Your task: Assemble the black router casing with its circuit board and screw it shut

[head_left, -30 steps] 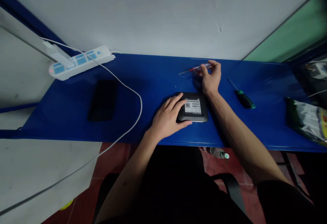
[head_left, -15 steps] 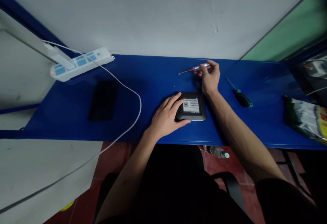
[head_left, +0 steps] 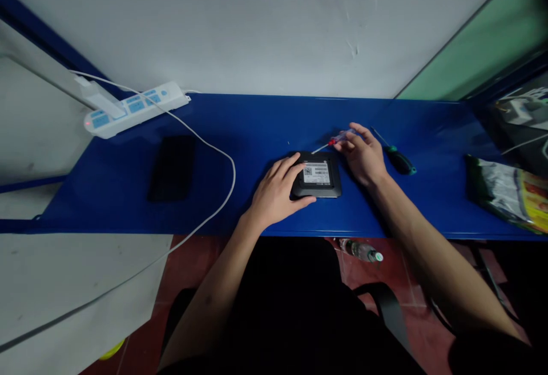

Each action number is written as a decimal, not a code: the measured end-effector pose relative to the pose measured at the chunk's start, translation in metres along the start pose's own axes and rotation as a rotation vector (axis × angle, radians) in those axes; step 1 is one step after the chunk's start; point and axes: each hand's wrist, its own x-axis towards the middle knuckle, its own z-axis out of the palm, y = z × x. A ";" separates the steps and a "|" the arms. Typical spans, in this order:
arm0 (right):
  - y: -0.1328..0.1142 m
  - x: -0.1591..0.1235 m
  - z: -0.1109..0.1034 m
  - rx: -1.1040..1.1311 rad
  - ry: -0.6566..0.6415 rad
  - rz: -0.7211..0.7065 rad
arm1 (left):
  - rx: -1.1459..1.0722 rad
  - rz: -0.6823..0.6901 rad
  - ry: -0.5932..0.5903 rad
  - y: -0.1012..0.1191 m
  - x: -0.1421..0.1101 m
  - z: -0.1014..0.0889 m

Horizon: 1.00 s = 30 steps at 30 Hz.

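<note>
Since the earlier frame, the right hand has swung the clear-handled screwdriver toward the near side of the table, so that its tip, then over bare blue surface beyond the black device, is now at that device's far edge; whether the tip touches the casing I cannot tell. The right hand's fingers are closed around the clear handle, just behind its red collar, with the shaft slanting left; the left hand lies spread and open over the left part of the device, fingertips on its top, thumb along its near edge. The device lies flat near the table's front edge, its white printed label facing up; a tiny pale piece lies beyond it, to the left.

Just beside the right hand, on its right, rests a green-and-black screwdriver; farther right is a shiny bag; well to the left lie a dark flat object and a white power strip, with a white cable looping across the table.
</note>
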 end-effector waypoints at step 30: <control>-0.022 -0.073 -0.054 -0.123 0.037 -0.049 | 0.020 0.052 -0.010 0.037 -0.011 0.013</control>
